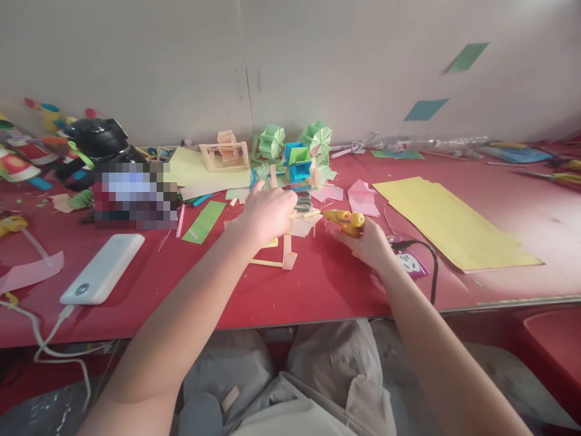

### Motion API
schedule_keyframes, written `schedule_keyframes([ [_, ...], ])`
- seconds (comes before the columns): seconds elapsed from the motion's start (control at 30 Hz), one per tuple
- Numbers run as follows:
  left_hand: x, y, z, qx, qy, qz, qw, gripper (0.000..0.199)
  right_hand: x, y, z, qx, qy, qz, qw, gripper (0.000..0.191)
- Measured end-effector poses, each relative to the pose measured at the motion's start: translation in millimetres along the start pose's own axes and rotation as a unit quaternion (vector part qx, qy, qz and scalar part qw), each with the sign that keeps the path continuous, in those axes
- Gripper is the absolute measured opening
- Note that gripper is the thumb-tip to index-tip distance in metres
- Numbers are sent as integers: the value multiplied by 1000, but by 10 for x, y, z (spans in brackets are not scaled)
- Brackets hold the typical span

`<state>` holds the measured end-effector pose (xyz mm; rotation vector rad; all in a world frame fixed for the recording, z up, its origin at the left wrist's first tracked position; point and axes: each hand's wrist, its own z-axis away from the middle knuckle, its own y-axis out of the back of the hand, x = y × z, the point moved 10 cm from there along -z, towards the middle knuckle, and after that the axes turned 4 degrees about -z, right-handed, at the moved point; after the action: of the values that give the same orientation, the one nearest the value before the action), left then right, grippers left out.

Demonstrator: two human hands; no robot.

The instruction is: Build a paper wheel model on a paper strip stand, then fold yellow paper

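My right hand point(367, 245) is wrapped round a yellow hot glue gun point(345, 221), whose nozzle points left over the red table. My left hand point(270, 215) is closed, knuckles up, above a small paper frame point(287, 251) made of tan and pale yellow strips. Its fingertips face away from me, so what they grip is hidden. Just past that hand lie dark-handled scissors point(303, 201) among paper scraps. Behind them stands a blue and green folded paper wheel point(297, 162).
Yellow paper sheets point(454, 224) lie at the right, near a purple power strip point(411, 264) with a black cable. A white power bank point(103, 269) is at the left. Light green paper wheels point(316, 138) and a tan paper frame point(224, 156) stand at the back.
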<state>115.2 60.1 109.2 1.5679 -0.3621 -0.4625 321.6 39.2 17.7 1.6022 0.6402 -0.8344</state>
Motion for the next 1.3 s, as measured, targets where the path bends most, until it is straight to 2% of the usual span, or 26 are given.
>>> schedule_keyframes([
  [0.07,6,-3,-5,0,-3,-2,1000,27,-13,79,20,44,24,-15,999,71],
  [0.13,13,-1,-7,1,-4,-7,1000,27,-128,223,94,114,83,-34,989,77],
  [0.2,14,-2,-4,-3,-2,-16,1000,27,-332,418,274,206,174,-55,961,64],
  [0.27,16,0,1,-5,0,-20,1000,27,-570,537,516,262,267,-73,925,38],
  [0.3,18,3,3,-5,-1,-19,1000,27,-696,504,599,239,306,-78,918,24],
  [0.33,20,7,5,-4,-1,-16,1000,26,-810,367,622,161,325,-83,928,12],
  [0.4,20,12,5,0,-2,-9,1000,25,-935,-69,659,-46,306,-69,948,10],
  [0.43,18,11,3,1,-2,-7,1000,24,-948,-231,690,-107,284,-64,951,13],
  [0.53,16,6,-2,4,-3,-5,1000,24,-936,-583,737,-189,230,-59,953,19],
  [0.6,17,4,-5,6,-5,-6,1000,24,-929,-700,710,-181,214,-63,958,18],
  [0.7,8,7,-8,9,-5,-5,1000,25,-940,-769,645,-151,214,-59,963,15],
  [0.93,-35,-5,-6,-2,-3,2,1000,26,-864,-755,405,-109,212,-33,971,12],
  [1.3,-47,1,5,-13,-1,4,1000,27,-935,-848,258,-149,200,-70,966,19],
])
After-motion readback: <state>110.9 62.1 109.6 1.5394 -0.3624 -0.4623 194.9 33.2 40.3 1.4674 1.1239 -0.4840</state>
